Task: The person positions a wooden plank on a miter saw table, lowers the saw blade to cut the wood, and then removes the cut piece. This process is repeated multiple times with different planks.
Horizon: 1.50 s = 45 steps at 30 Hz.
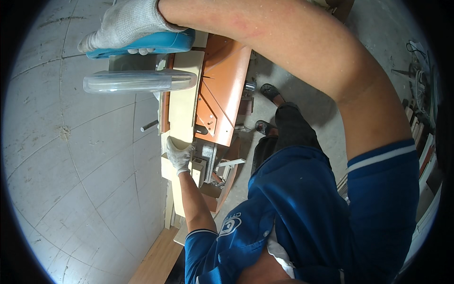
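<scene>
My right hand (130,23), in a grey-white knitted glove, reaches across the top and closes around a blue plastic part (182,41). Its fingertips curl out beneath that part's lower edge. Just below sits a long clear plastic cover (142,82), over a pale yellow board (184,106). The board lies along an orange machine body (222,90). Lower down, my left hand (179,155), gloved in white, grips the near part of the board, thumb and fingers at either side. Its fingertips are partly hidden.
Pale grey tiles (94,142) fill the left side. A short metal rod (149,126) sticks out beside the board. Wooden pieces and a bin-like box (210,195) lie under the machine. My feet (269,91) stand on the concrete floor; long strips and cables (418,75) lie at the far right.
</scene>
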Available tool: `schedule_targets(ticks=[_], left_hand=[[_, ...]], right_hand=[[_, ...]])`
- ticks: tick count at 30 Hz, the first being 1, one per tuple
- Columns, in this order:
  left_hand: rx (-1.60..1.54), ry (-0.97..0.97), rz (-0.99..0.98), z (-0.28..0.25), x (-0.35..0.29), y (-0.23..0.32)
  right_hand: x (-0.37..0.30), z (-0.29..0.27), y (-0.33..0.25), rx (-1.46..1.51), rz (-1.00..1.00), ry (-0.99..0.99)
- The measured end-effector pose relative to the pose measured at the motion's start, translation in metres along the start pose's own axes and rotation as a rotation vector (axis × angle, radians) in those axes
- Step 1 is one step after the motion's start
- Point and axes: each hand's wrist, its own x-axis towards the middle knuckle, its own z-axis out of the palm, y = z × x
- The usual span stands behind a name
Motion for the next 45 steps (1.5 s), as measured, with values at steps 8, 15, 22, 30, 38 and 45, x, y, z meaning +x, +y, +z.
schedule_targets(ticks=[8, 15, 22, 30, 38, 45], left_hand=[[-0.029, -0.002, -0.033, -0.002, 0.001, 0.005], [-0.090, 0.140, 0.053, -0.002, -0.001, 0.016], [-0.068, 0.072, 0.187, 0.005, 0.001, 0.032], [0.045, -0.081, 0.228, 0.000, 0.006, 0.026], [0.042, -0.094, 0.234, -0.003, 0.012, 0.035], [0.350, -0.190, 0.160, -0.015, 0.006, 0.048]], right_hand=[[-0.009, 0.004, 0.015, -0.020, -0.029, 0.045], [-0.078, 0.010, 0.102, -0.039, -0.153, 0.146], [-0.093, 0.026, 0.130, -0.072, -0.036, 0.219], [-0.015, 0.004, 0.024, -0.081, -0.048, 0.120], [0.004, 0.008, 0.005, 0.006, -0.023, 0.109], [0.002, -0.001, 0.005, -0.023, -0.011, 0.060]])
